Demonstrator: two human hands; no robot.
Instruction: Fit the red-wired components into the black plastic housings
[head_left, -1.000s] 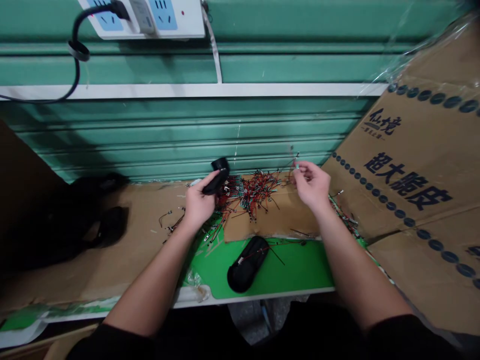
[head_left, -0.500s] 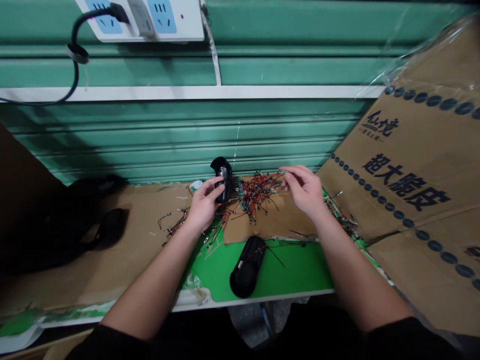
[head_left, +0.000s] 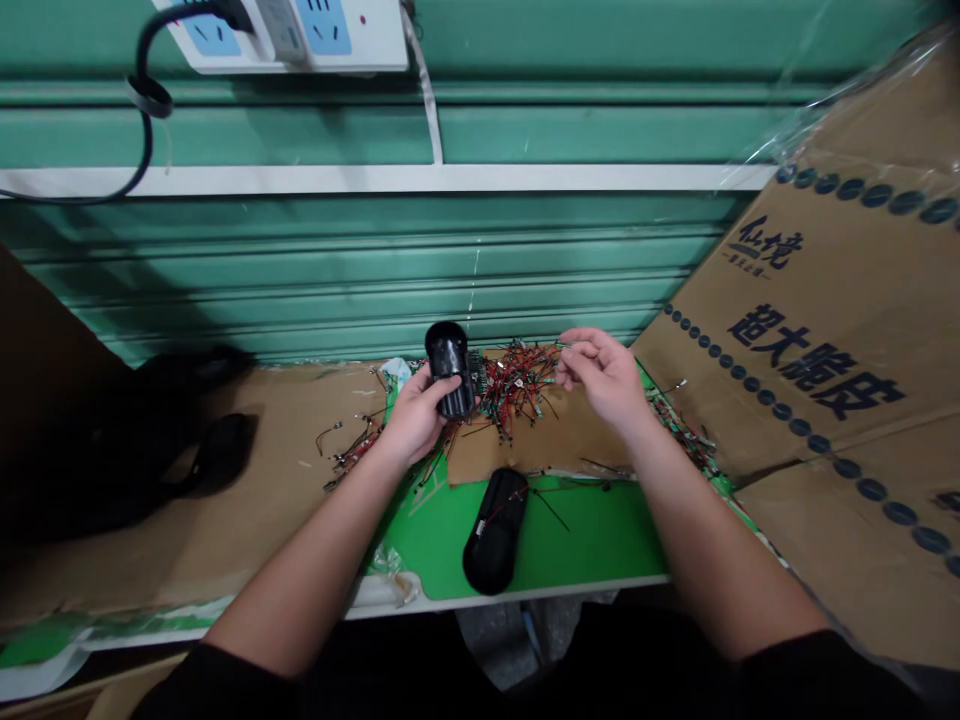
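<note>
My left hand (head_left: 418,415) grips a glossy black plastic shell (head_left: 450,365), its hollow side facing me. To the right, my right hand (head_left: 600,375) hovers beside a tangled heap of red and black wires with small circuit boards (head_left: 517,380). Its thumb and fingertips are drawn together; whether anything small is between them I cannot make out. Nearer to me, a second black shell (head_left: 491,560) lies on the green table top, with a thin red and black wire across it.
Flat cardboard (head_left: 285,500) covers the table's left part, with black objects (head_left: 217,455) on it. A large cardboard box (head_left: 817,400) stands at the right. Above, a power strip (head_left: 375,40) hangs on the green corrugated wall (head_left: 570,250). More wires (head_left: 356,455) lie left of the heap.
My left hand has turned the black shell so its hollow side shows, and lowered it slightly. My right hand has stayed almost in place by the wires.
</note>
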